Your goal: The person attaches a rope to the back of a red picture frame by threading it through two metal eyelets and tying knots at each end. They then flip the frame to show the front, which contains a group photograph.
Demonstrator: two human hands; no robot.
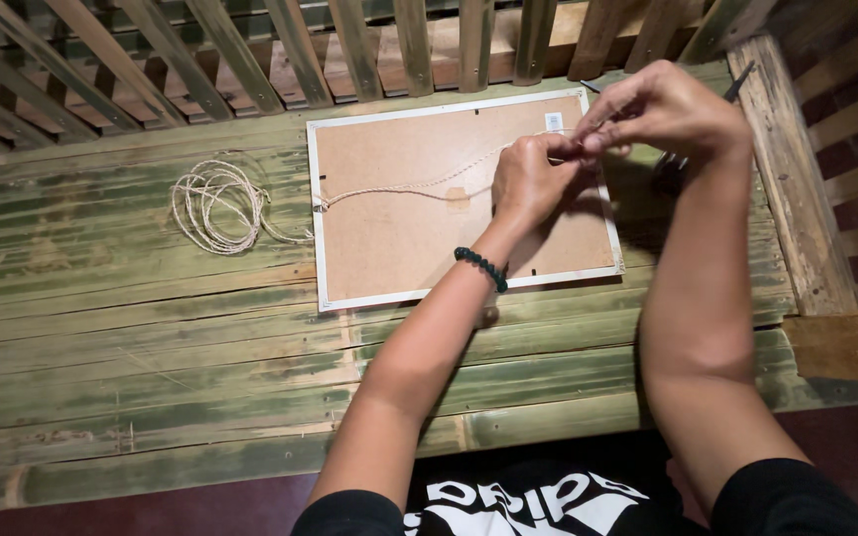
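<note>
A picture frame (389, 238) lies face down on the bamboo bench, its brown backing board up and its white rim showing. A pale twine cord (419, 185) runs from the frame's left edge across the backing to my hands. My left hand (530, 179), with a dark bead bracelet on the wrist, pinches the cord near the frame's right edge. My right hand (662, 107) meets it there, fingertips closed on the same cord end. The exact point of the grip is hidden by my fingers.
A loose coil of the twine (215, 203) lies on the bamboo bench (151, 337) left of the frame. A slatted wooden railing (250, 50) runs along the back and a wooden post (781, 189) stands at the right. A dark tool (736, 84) lies by my right hand.
</note>
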